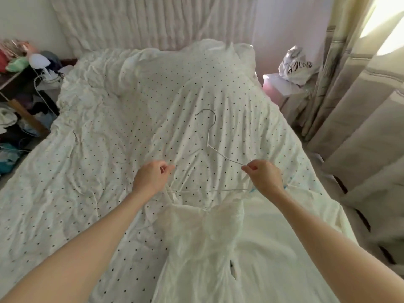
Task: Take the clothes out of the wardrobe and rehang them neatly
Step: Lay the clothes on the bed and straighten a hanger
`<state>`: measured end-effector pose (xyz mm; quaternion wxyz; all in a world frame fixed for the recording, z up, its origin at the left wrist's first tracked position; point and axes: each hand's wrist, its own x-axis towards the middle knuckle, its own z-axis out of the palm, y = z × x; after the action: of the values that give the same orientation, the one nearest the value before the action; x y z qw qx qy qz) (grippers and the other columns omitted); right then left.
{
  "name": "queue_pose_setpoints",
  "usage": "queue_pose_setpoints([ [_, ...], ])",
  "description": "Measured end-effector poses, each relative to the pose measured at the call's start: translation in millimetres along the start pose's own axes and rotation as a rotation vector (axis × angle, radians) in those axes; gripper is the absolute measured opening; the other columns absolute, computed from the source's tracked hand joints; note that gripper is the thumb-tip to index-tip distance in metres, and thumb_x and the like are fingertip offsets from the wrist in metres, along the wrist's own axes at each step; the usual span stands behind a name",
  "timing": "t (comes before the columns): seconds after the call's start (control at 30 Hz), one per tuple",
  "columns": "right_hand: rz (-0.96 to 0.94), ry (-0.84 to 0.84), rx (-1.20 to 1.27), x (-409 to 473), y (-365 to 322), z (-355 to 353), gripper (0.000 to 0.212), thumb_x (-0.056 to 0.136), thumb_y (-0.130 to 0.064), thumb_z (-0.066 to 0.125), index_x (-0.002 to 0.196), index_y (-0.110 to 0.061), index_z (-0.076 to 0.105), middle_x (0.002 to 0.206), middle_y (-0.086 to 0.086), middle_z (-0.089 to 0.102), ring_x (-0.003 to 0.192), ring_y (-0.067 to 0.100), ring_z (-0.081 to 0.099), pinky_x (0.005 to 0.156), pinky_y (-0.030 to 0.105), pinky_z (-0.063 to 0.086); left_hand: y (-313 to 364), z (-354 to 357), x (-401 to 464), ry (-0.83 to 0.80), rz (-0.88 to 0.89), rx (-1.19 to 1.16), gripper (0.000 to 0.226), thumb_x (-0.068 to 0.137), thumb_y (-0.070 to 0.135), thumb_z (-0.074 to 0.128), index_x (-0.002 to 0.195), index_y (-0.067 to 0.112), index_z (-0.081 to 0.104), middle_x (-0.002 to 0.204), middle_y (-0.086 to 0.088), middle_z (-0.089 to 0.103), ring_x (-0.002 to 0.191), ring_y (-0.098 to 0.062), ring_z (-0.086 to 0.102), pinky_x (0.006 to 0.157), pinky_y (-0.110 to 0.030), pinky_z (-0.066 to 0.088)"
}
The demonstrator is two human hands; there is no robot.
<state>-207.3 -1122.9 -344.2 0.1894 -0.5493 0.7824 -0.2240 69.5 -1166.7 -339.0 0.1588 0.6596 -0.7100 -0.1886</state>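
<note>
**White dress on the bed, hanger going in**

At far left, a cluttered shelf [19, 88] with clothes, no wardrobe in view. On the dotted bed cover [91, 132], left hand [150, 179] pinching a thin strap [169, 193] of the white dress [209, 248]. In the middle, wire hanger [208, 136] lying flat, hook pointing away, lower bar just above the neckline. Right hand [263, 174] pinching the other strap at the hanger's shoulder. Judged: garment out, straps not yet seated, rehanging still left.
</note>
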Motion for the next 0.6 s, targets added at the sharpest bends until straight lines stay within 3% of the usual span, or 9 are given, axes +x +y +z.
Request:
queue_pose_setpoints([
  [0.2,0.059,-0.106,-0.054,56.6,51.4,100.4,0.023,0.089,-0.031,0.059,0.091,-0.012,0.073,0.085,0.01,0.065,0.095,0.03,0.057,0.077,0.035,0.04,-57.6,106.1,56.9,-0.06,-0.059,0.022,0.031,0.094,0.037,0.049,0.083,0.012,0.064,0.086,-0.001,0.058,0.08,-0.02,0.054,0.063,-0.031,0.041],
  [0.4,0.134,-0.146,-0.049,117.5,83.3,174.0,0.024,0.09,-0.031,0.056,0.091,-0.013,0.072,0.085,0.008,0.066,0.092,0.028,0.054,0.075,0.034,0.037,-91.4,173.1,120.4,-0.039,-0.033,0.093,0.03,0.095,0.034,0.046,0.08,0.013,0.061,0.081,0.0,0.056,0.079,-0.023,0.053,0.07,-0.034,0.041],
  [0.53,0.148,-0.161,-0.012,145.5,95.1,205.4,0.024,0.091,-0.03,0.055,0.087,-0.013,0.072,0.074,0.005,0.062,0.09,0.03,0.056,0.077,0.035,0.038,-110.0,198.6,152.7,-0.029,0.012,0.134,0.025,0.096,0.027,0.046,0.096,0.013,0.066,0.088,-0.007,0.059,0.085,-0.027,0.053,0.078,-0.039,0.04],
  [0.6,0.131,-0.167,-0.017,153.2,98.5,213.6,0.023,0.092,-0.029,0.055,0.094,-0.013,0.072,0.077,0.004,0.063,0.093,0.031,0.056,0.082,0.038,0.041,-115.5,207.3,159.9,-0.023,0.043,0.131,0.025,0.097,0.024,0.045,0.108,0.014,0.066,0.093,-0.01,0.06,0.089,-0.03,0.054,0.079,-0.04,0.04],
])
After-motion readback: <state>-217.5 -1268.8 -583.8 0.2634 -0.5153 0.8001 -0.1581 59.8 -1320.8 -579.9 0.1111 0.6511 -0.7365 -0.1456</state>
